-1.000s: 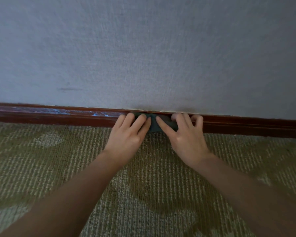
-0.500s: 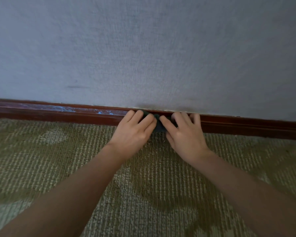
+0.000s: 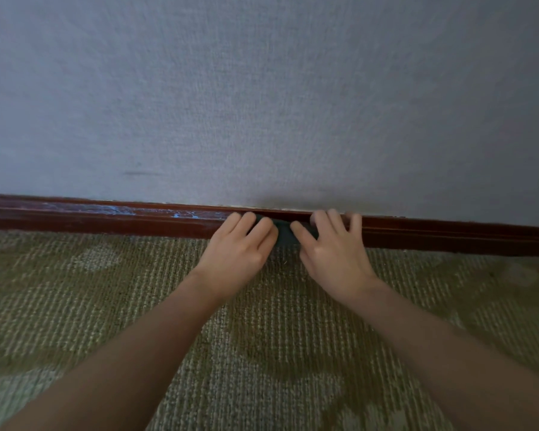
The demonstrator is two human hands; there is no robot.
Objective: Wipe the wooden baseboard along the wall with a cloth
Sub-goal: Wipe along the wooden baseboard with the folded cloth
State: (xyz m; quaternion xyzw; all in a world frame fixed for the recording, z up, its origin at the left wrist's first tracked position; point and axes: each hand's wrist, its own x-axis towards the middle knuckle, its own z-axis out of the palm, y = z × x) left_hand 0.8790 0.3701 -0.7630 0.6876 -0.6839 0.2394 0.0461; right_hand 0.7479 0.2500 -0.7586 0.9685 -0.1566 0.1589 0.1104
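carpet [image 3: 262, 353]: patterned olive and cream loop pile, nearest the camera, both forearms reaching across it.
left hand [image 3: 237, 247]: flat, fingers nearly straight and together, pressing the left part of the cloth against the board; a press, not a closed grip.
right hand [image 3: 333, 253]: likewise spread flat, fingers over the right part of the cloth and the board's top edge; slightly blurred.
cloth [image 3: 282, 233]: small, dark grey-green, mostly hidden, showing only between the two hands, held against the baseboard face just above the carpet.
baseboard [image 3: 448, 236]: dark red-brown wood along the wall foot.
marks [image 3: 119, 209]: pale bluish scuffs on the board left of the hands.
progress: judged mid-wipe; whether either side is already clean cannot be told, and the scuffed stretch looks left to do.
containers: none in view.
wall [image 3: 262, 104]: plain grey, textured.
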